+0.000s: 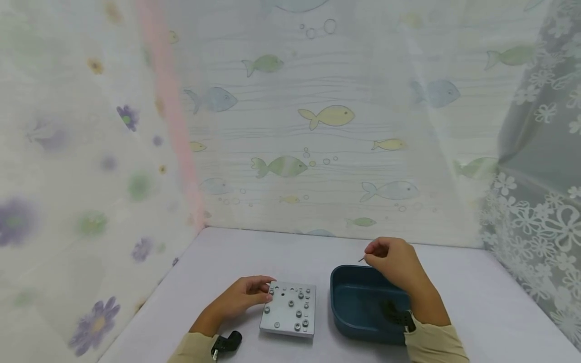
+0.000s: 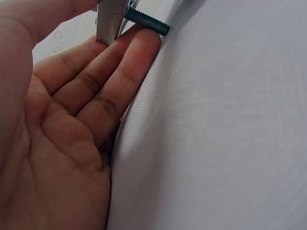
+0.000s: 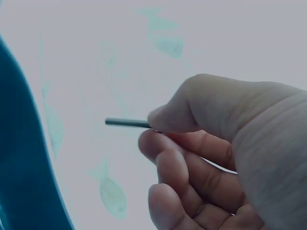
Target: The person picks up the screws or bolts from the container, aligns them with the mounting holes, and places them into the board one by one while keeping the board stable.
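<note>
A silvery metal plate (image 1: 283,321) with several socket-head screws and holes lies tilted on the white table. My left hand (image 1: 242,300) grips it by the upper left edge, thumb on top and other fingers at the side and beneath. In the left wrist view a threaded screw end (image 2: 148,21) juts out below the plate (image 2: 109,21), beside the fingertips. Over the far rim of a blue bin (image 1: 336,307), my right hand (image 1: 397,264) pinches a thin, straight metal pin (image 3: 125,123) between thumb and index finger. Its gripped end is hidden.
The blue bin stands to the right of the plate, under my right forearm; a dark blurred patch shows inside it. A black wrist device (image 1: 227,343) sits by my left sleeve. Patterned curtains (image 1: 317,151) enclose the table (image 1: 254,252) at the back and both sides.
</note>
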Action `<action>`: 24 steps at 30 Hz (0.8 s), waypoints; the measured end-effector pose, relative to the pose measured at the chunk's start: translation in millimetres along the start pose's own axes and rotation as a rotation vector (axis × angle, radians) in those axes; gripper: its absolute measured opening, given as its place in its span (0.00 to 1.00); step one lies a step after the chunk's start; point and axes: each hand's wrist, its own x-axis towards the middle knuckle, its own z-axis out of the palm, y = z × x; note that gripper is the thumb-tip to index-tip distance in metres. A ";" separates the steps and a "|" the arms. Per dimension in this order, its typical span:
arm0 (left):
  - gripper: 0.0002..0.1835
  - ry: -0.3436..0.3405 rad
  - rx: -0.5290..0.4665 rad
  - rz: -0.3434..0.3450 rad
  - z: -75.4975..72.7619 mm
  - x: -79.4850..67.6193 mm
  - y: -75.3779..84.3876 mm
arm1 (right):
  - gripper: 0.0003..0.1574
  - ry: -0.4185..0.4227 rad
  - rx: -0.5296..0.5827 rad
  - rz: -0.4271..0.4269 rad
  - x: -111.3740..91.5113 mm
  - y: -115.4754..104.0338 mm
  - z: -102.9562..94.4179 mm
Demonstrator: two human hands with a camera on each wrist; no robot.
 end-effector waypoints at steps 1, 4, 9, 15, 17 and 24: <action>0.28 0.001 -0.002 -0.003 0.2 0.2 -0.7 | 0.06 0.007 0.012 -0.012 0.6 -2.9 1.1; 0.28 -0.001 -0.011 -0.005 0.9 0.9 -2.7 | 0.06 0.012 0.039 -0.032 2.0 -9.9 4.8; 0.28 -0.007 -0.016 0.006 1.3 1.9 -3.5 | 0.06 -0.025 0.067 -0.036 4.9 -21.9 16.4; 0.28 0.008 -0.006 -0.008 -0.4 1.1 -2.2 | 0.04 -0.086 0.062 -0.070 6.9 -43.5 41.5; 0.29 0.009 -0.006 -0.012 -0.8 0.7 -2.8 | 0.05 -0.096 0.062 -0.080 6.3 -50.0 50.9; 0.29 0.006 -0.014 -0.009 -2.0 3.1 -7.1 | 0.06 -0.125 0.042 -0.174 3.0 -59.4 84.0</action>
